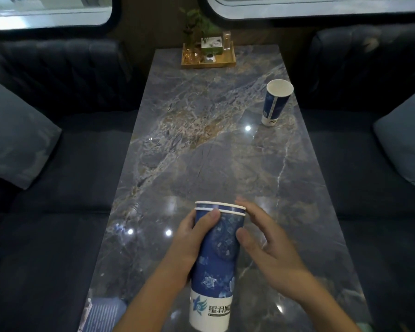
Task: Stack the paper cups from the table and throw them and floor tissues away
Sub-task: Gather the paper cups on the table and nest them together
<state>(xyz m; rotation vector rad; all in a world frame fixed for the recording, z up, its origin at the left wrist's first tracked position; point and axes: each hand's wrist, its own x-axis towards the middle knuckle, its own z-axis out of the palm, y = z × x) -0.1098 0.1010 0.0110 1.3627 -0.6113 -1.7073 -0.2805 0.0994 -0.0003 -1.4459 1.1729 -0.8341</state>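
— Head view shows us where we stand: our left hand [192,238] is wrapped around the nested paper cups [216,259], thumb across the blue print, gripping them just below the two white rims. Two rims, so we judge two cups are already stacked.

— And our right hand [261,245]?

— Spread and loose, fingers curved beside the stack near its rim, thumb just touching or just off the wall; we cannot tell which. It holds nothing.

— So what is left on the marble table [201,152]?

— One lone paper cup [276,103], upright and mouth up, far off near the right edge, well apart from our stack. That is the one we go for next, we think.

— How do we do it well?

— We keep the left grip low on the rims so the inner cup does not slide out, and reach with the free right hand. We take the lone cup by its wall, not by pinching the rim, since thin paper buckles. It stands close to the edge, so a clumsy touch could knock it onto the sofa [369,164].

— Then nest it?

— Yes, straight down into the stack, axes lined up, pressed gently until the rims sit close. Floor tissues are out of sight from here.
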